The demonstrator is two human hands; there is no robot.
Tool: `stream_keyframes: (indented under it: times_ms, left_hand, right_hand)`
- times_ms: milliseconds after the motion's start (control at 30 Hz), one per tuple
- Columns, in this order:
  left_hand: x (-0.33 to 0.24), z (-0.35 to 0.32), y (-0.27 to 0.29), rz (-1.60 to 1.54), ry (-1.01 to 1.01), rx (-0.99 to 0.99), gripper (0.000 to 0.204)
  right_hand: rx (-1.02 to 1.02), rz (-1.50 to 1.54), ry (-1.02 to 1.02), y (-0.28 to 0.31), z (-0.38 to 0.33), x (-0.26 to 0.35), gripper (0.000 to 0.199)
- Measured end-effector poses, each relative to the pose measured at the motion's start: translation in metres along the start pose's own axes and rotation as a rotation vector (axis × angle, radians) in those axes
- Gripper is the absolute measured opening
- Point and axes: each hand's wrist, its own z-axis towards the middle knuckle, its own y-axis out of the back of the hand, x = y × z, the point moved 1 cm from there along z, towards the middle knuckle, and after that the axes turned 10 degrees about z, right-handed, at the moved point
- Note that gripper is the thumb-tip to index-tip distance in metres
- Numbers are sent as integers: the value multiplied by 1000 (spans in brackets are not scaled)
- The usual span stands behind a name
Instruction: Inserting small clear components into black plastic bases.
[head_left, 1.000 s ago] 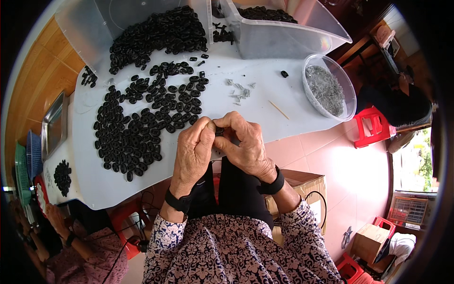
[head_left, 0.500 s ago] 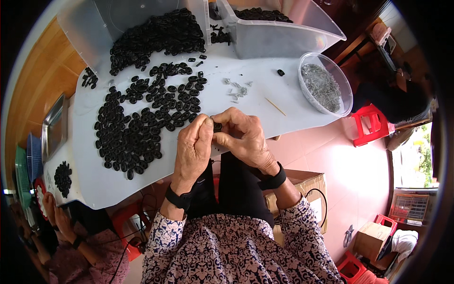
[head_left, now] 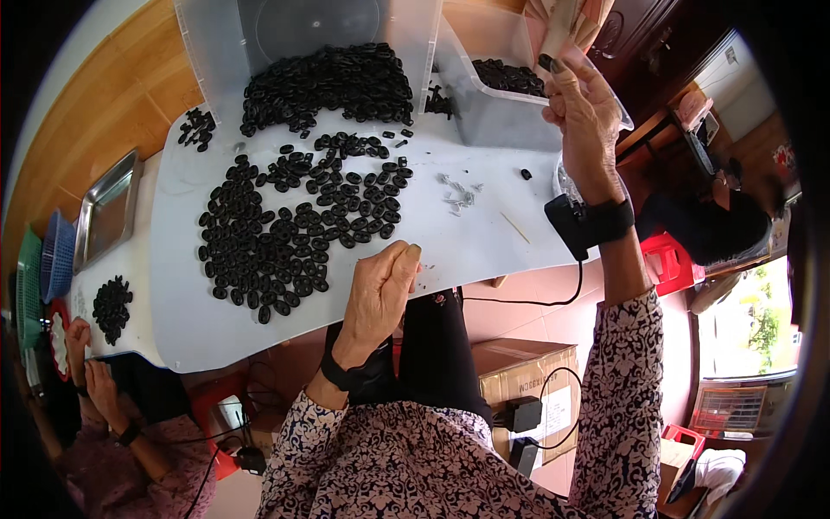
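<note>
My right hand [head_left: 588,125] is raised at the far right, over the translucent bin [head_left: 488,125]. Its thumb and fingers pinch a small black oval piece [head_left: 545,62]. Near the table's front edge, my left hand [head_left: 379,298] is closed with the thumb against the curled fingers; whatever it may hold is hidden. To the left of that hand, many black two-holed oval pieces [head_left: 259,233] lie spread on the white table [head_left: 177,285]. Several small clear pins [head_left: 458,195] and a thin wooden stick [head_left: 514,227] lie to its right.
Behind the spread pieces, a tipped clear bin [head_left: 199,60] holds a black heap [head_left: 328,86]. My right wrist mostly covers a round tub [head_left: 562,179]. A co-worker's hands [head_left: 99,385] are at lower left, beside a small black pile [head_left: 112,307]. A cable [head_left: 527,302] trails from my right wrist.
My hands were together around a black piece at the table's front edge. The right has moved far and right with a black piece; the left stays near the edge, closed.
</note>
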Motion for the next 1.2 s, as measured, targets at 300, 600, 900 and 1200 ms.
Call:
stream_keyframes:
  times_ms: [300,600,900,1200]
  left_hand:
    - [3,-4,15,33,79,-29,33]
    - [0,-5,16,80,-4,-39,25]
    - [6,-7,17,-36,90,-42,22]
    - [-2,3,16,-18,124,-204,16]
  right_hand:
    - [643,-526,-143,-80,-78,-76,12]
    - [958,-751,176,-124,-81,-102,12]
    - [813,-597,-130,-115,-84,-74,10]
    - [746,-439,-447,-76,-115,-44,8]
